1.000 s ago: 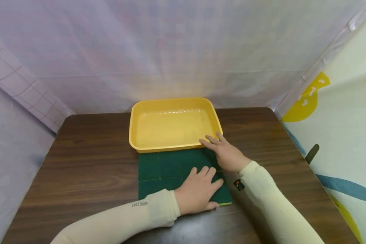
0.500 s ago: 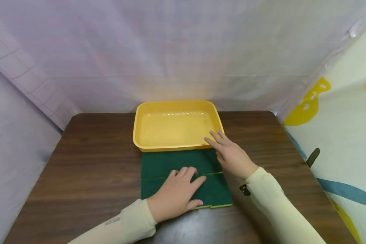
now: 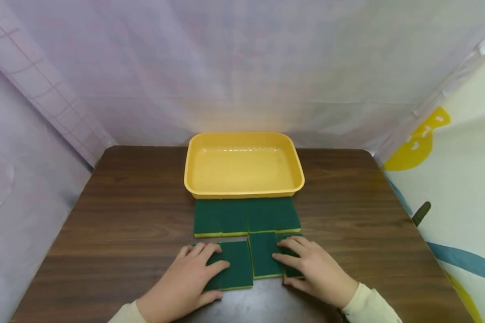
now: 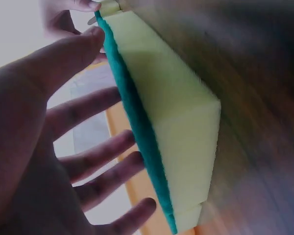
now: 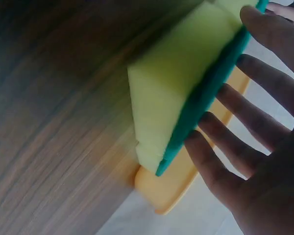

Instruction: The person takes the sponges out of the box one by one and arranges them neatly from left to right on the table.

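Note:
Several scouring sponges lie flat, green scrubby side up and yellow foam below. In the head view, a back row [image 3: 246,215] sits against the tray, with a front row nearer the person. My left hand [image 3: 186,280] rests spread fingertips on the front-left sponge [image 3: 236,267]; the left wrist view shows its fingers along the green top, above the thick foam [image 4: 181,147]. My right hand [image 3: 317,269] touches the front-right sponge [image 3: 293,258], partly covering it. Between the hands is a middle sponge [image 3: 264,255]. Fairly straight fingers [image 5: 252,115] meet the green edge in the right wrist view.
A shallow yellow tray [image 3: 244,195] stands behind the sponges, near the back of the brown wooden table [image 3: 137,215]. Pale curtains [image 3: 242,67] hang behind it, and a patterned cloth [image 3: 465,193] hangs at the right.
My left hand has slid left over the front row. My right hand has come from the tray's corner down onto the front-right sponge. The front-left sponges now sit apart from the back row.

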A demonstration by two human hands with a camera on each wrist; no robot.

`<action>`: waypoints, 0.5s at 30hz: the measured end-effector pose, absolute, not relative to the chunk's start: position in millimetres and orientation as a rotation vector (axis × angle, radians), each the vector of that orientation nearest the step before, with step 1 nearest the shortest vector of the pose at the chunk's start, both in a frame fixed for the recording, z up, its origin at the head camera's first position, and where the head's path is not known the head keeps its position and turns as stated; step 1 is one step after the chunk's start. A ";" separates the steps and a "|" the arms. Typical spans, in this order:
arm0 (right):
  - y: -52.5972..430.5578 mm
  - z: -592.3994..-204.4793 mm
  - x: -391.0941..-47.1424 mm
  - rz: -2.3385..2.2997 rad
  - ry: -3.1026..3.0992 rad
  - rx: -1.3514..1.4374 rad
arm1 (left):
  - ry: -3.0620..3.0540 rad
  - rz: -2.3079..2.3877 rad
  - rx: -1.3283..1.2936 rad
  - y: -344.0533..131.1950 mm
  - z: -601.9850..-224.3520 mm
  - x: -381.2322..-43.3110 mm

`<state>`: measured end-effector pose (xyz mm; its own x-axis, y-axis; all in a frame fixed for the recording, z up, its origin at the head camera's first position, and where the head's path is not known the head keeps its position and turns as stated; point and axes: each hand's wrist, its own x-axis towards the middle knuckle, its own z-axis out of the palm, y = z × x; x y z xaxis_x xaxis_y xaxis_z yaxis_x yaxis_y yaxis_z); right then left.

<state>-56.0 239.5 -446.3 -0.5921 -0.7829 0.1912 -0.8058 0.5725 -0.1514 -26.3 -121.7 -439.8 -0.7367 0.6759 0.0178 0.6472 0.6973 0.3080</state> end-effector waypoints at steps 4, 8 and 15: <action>239.3 -449.7 -56.4 0.429 -2.740 1.340 | 2.798 0.523 1.063 -117.3 -442.9 -28.0; 237.1 -454.6 -62.9 0.517 -2.823 1.306 | 2.797 0.522 1.026 -113.2 -448.7 -31.6; 230.4 -461.6 -69.1 0.533 -2.847 1.264 | 2.812 0.554 1.015 -108.9 -451.1 -36.8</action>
<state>-69.1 230.4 -461.6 -0.6799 -0.7237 0.1181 -0.7175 0.6233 -0.3111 -36.8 -108.9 -451.1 -0.7725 0.6344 0.0279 0.5975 0.7113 0.3703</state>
